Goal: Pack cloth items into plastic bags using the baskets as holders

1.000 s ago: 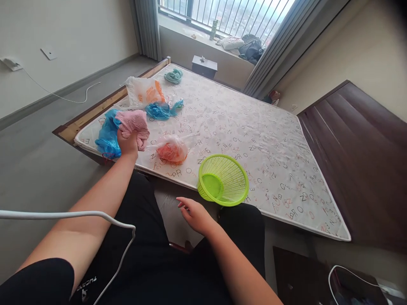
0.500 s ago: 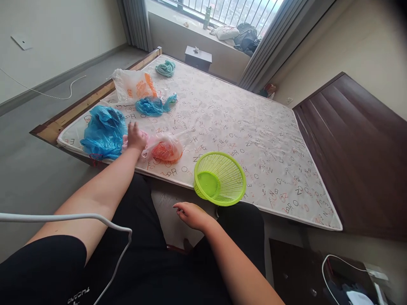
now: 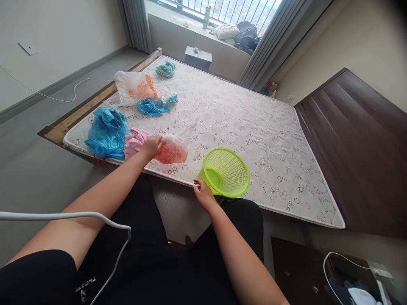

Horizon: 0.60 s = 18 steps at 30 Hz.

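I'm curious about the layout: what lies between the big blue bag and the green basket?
The head view shows a pink towel, the left hand and a reddish plastic bag.

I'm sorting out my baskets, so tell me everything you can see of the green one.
The basket is bright lime green, apparently plastic, with a round rim, flared mesh wall and narrower base. It tilts at the mattress edge, mouth towards the person, with nothing visible inside. The right hand is at its lower left side, seemingly touching it; whether the knee touches it is unclear.

left hand (image 3: pixel 151 147): pinching reddish bag (image 3: pixel 173 151) | right hand (image 3: pixel 205 196): at green basket (image 3: pixel 235 173)
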### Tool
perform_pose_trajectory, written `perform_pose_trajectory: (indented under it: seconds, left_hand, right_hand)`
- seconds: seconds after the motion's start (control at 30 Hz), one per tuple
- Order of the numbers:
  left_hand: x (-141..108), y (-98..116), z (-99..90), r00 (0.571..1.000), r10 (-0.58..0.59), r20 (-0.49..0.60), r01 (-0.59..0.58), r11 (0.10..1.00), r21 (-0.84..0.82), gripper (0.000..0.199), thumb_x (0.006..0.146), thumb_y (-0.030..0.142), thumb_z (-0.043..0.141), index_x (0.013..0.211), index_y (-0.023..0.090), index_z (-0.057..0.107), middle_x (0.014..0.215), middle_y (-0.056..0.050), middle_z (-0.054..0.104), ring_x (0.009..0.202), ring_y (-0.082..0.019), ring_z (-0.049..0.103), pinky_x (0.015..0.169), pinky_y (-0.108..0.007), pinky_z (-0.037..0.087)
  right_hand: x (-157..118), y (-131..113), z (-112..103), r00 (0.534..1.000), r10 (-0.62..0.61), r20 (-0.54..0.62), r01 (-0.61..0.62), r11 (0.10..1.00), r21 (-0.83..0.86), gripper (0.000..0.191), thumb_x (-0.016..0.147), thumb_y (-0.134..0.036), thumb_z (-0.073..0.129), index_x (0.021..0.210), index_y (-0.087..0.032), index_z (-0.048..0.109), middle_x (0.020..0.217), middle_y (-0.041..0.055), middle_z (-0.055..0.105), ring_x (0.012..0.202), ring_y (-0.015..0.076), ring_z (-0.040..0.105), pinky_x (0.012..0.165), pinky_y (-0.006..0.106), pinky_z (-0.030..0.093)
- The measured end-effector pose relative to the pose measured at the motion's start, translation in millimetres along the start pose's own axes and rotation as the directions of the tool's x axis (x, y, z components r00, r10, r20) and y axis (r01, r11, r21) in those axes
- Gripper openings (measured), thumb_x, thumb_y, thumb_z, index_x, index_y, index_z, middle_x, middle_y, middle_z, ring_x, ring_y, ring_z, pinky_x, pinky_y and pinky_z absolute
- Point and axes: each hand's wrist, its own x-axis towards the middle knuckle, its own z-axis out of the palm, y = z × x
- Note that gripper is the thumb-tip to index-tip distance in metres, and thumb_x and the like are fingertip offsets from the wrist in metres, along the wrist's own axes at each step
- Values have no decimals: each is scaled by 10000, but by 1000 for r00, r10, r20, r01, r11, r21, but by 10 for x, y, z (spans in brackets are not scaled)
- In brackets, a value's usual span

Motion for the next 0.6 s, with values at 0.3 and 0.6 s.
perform_pose_trajectory:
  seconds: [0.3, 0.6]
  left_hand:
    - [-1010, 467, 37, 964, 226, 137, -213, 971, -107, 175, 925, 355, 553, 940, 210, 651, 984, -122, 642, 978, -281, 608, 949, -398, 457]
    - [-1391, 530, 58, 892, 351, 286, -263, 916, -302, 147, 844, 354, 599, 782, 237, 663, 835, -67, 645, 795, -220, 585, 784, -335, 470]
  right_hand:
    - [-157, -213, 89, 966, -232, -119, 238, 971, 40, 354, 994, -370, 445, 1257, -198, 609, 1220, 97, 669, 964, 186, 668, 961, 360, 522]
    - [-238, -490, 269, 956, -292, 9, 280, 905, -321, 378, 975, -366, 554, 1327, -228, 555, 1308, 126, 608, 1112, 248, 624, 943, 359, 499]
